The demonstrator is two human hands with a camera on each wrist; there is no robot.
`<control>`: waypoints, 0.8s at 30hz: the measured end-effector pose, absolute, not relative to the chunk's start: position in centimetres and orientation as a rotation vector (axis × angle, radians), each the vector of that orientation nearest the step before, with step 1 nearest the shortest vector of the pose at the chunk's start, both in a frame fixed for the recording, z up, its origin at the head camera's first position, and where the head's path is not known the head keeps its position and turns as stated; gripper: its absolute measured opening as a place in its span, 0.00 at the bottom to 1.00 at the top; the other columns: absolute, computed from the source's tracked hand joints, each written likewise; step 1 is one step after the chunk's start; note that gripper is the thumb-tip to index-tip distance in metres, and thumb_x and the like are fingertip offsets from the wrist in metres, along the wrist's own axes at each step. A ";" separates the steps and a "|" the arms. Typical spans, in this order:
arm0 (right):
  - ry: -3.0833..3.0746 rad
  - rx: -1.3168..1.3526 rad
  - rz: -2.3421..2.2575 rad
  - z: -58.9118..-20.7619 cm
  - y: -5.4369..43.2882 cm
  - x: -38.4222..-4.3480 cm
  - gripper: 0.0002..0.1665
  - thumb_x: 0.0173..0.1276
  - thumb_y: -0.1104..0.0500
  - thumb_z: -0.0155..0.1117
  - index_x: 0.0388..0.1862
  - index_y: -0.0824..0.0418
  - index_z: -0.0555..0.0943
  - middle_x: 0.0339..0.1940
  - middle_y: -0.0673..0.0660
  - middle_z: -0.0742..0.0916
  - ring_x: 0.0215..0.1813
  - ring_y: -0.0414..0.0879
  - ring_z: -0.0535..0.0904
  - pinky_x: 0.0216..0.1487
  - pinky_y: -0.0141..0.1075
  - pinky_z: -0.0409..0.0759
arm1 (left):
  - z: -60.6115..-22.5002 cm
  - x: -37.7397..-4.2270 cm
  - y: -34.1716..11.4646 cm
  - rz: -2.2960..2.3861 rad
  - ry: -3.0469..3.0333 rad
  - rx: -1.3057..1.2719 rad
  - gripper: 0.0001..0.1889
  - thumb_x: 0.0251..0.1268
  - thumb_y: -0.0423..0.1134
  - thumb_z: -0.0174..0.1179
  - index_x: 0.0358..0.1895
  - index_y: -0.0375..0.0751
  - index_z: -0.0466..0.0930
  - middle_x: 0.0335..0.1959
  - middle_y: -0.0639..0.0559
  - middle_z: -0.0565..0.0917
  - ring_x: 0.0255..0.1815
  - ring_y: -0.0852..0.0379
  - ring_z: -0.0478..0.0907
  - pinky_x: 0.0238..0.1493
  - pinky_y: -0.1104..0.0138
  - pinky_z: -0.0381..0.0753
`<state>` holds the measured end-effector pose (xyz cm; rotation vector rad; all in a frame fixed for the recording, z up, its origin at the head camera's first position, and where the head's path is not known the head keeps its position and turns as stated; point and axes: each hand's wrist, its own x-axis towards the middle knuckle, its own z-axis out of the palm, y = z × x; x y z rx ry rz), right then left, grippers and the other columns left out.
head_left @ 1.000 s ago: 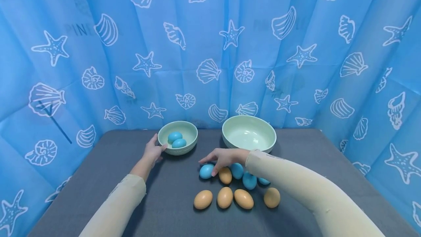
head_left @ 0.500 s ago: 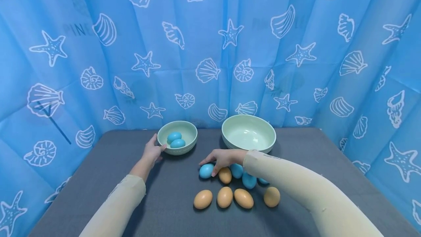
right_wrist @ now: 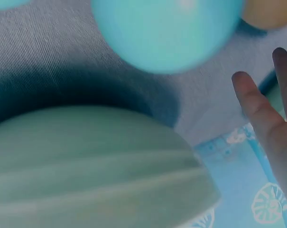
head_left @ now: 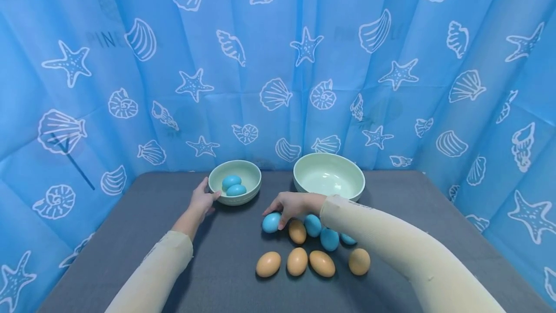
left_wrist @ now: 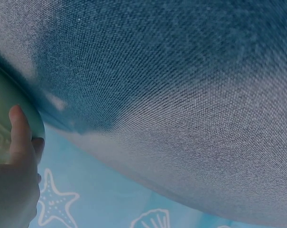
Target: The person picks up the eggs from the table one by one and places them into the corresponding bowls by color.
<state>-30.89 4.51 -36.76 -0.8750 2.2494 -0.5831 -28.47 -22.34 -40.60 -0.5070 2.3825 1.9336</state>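
In the head view my right hand point(head_left: 292, 205) pinches a blue egg point(head_left: 271, 223) between thumb and fingers, just above the grey tabletop. My left hand point(head_left: 203, 200) grips the near left side of the smaller pale green bowl point(head_left: 254, 188). Two blue eggs point(head_left: 231, 181) lie inside that bowl. Beside my right hand is a brown egg point(head_left: 297, 232), with more blue eggs point(head_left: 329, 239) partly under the sleeve. The right wrist view shows outstretched fingers point(right_wrist: 252, 97); the held egg's contact is not clear there. In the left wrist view, fingers lie against the bowl's outer wall point(left_wrist: 3, 109).
A larger pale green bowl point(head_left: 356, 177) stands behind my right forearm. Several brown eggs point(head_left: 297, 262) lie in a loose row nearer the front. Grey cloth covers the table point(head_left: 226, 264), and a blue shell-patterned curtain point(head_left: 278, 120) hangs along its back and sides.
My right hand has risen slightly, and the blue egg in its fingers has shifted up and a little left. The left hand and both bowls stay in place.
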 end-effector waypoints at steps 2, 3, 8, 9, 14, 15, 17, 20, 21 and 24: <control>2.250 -0.884 -0.587 -36.3 4.5 -31.0 0.31 0.60 0.68 0.71 0.63 0.56 0.79 0.63 0.55 0.80 0.68 0.49 0.70 0.64 0.41 0.73 | -40.6 -28.4 -22.4 1.935 2.383 -0.506 0.38 0.74 0.29 0.49 0.79 0.41 0.36 0.78 0.36 0.39 0.75 0.33 0.46 0.60 0.44 0.72; 2.250 -0.892 -0.589 -36.1 4.5 -31.0 0.31 0.60 0.68 0.71 0.63 0.56 0.79 0.63 0.55 0.80 0.67 0.50 0.70 0.63 0.41 0.73 | -40.6 -28.4 -22.3 1.935 2.383 -0.505 0.38 0.74 0.29 0.49 0.79 0.41 0.36 0.78 0.36 0.39 0.75 0.33 0.45 0.60 0.44 0.71; 2.266 -0.926 -0.579 -35.4 4.4 -31.4 0.31 0.60 0.68 0.71 0.63 0.57 0.79 0.62 0.55 0.81 0.67 0.50 0.72 0.62 0.40 0.74 | -40.6 -28.4 -22.3 1.933 2.387 -0.505 0.38 0.74 0.29 0.49 0.79 0.41 0.36 0.78 0.35 0.39 0.75 0.33 0.46 0.60 0.44 0.72; 2.269 -0.925 -0.579 -35.2 4.4 -31.4 0.31 0.59 0.68 0.72 0.63 0.57 0.79 0.62 0.55 0.81 0.67 0.50 0.72 0.62 0.39 0.74 | -40.6 -28.5 -22.3 1.934 2.387 -0.505 0.38 0.74 0.29 0.49 0.79 0.41 0.37 0.78 0.36 0.39 0.75 0.33 0.46 0.60 0.44 0.72; 2.278 -0.943 -0.580 -34.6 4.2 -31.5 0.32 0.58 0.68 0.73 0.63 0.57 0.79 0.61 0.56 0.81 0.64 0.49 0.74 0.60 0.39 0.76 | -40.7 -28.4 -22.3 1.938 2.390 -0.501 0.38 0.74 0.29 0.50 0.79 0.41 0.37 0.78 0.36 0.39 0.75 0.33 0.47 0.59 0.44 0.72; 2.275 -0.944 -0.584 -34.5 4.1 -31.4 0.32 0.58 0.68 0.73 0.63 0.58 0.79 0.61 0.56 0.81 0.64 0.49 0.74 0.60 0.38 0.76 | -40.7 -28.4 -22.3 1.938 2.390 -0.500 0.38 0.74 0.29 0.50 0.79 0.41 0.37 0.78 0.36 0.39 0.75 0.33 0.47 0.59 0.44 0.72; 2.267 -0.952 -0.588 -34.2 4.1 -31.5 0.32 0.58 0.68 0.73 0.63 0.58 0.79 0.61 0.56 0.81 0.63 0.48 0.75 0.59 0.37 0.76 | -40.7 -28.4 -22.3 1.939 2.387 -0.498 0.38 0.74 0.29 0.49 0.79 0.40 0.37 0.78 0.36 0.38 0.75 0.33 0.46 0.60 0.44 0.72; 2.251 -0.954 -0.596 -34.0 4.0 -31.6 0.32 0.58 0.68 0.73 0.63 0.58 0.79 0.62 0.55 0.81 0.62 0.47 0.75 0.58 0.36 0.77 | -40.6 -28.3 -22.3 1.945 2.379 -0.495 0.38 0.74 0.29 0.49 0.79 0.40 0.36 0.78 0.36 0.38 0.75 0.33 0.45 0.60 0.43 0.71; 2.247 -0.957 -0.599 -34.0 4.0 -31.6 0.32 0.58 0.68 0.73 0.63 0.58 0.79 0.62 0.55 0.81 0.62 0.47 0.75 0.58 0.36 0.77 | -40.6 -28.3 -22.3 1.945 2.377 -0.494 0.38 0.74 0.29 0.49 0.79 0.40 0.36 0.78 0.36 0.38 0.75 0.33 0.45 0.60 0.43 0.71; 2.242 -0.959 -0.600 -33.8 3.9 -31.7 0.32 0.59 0.68 0.72 0.64 0.58 0.78 0.62 0.55 0.81 0.62 0.47 0.75 0.58 0.35 0.77 | -40.6 -28.3 -22.3 1.945 2.373 -0.494 0.38 0.74 0.29 0.49 0.79 0.41 0.36 0.78 0.36 0.38 0.75 0.33 0.44 0.60 0.43 0.71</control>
